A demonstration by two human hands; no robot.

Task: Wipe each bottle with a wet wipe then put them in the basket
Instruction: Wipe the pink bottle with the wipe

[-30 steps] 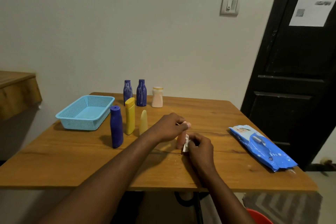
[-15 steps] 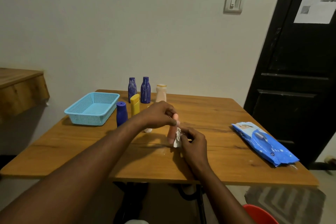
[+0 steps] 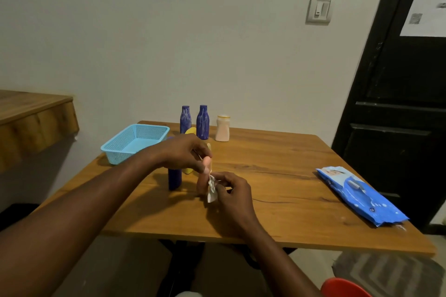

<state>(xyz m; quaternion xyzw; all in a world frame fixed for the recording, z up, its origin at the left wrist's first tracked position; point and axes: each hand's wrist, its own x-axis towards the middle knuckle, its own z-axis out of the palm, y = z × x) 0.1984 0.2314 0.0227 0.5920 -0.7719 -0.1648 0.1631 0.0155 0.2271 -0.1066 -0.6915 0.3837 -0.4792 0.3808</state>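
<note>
On wooden table [image 3: 277, 176]: crumpled wipe [image 3: 211, 188] against smooth peach bottle [image 3: 203, 182].

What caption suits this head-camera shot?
Left hand steadies a pink bottle; right hand rubs it with a wipe.

The wooden table [image 3: 277, 202] carries a light blue basket [image 3: 135, 143] at its far left, two dark blue bottles [image 3: 202, 123] and a pale bottle [image 3: 222, 128] at the far edge, and a blue wipes pack [image 3: 362, 195] at right.
</note>
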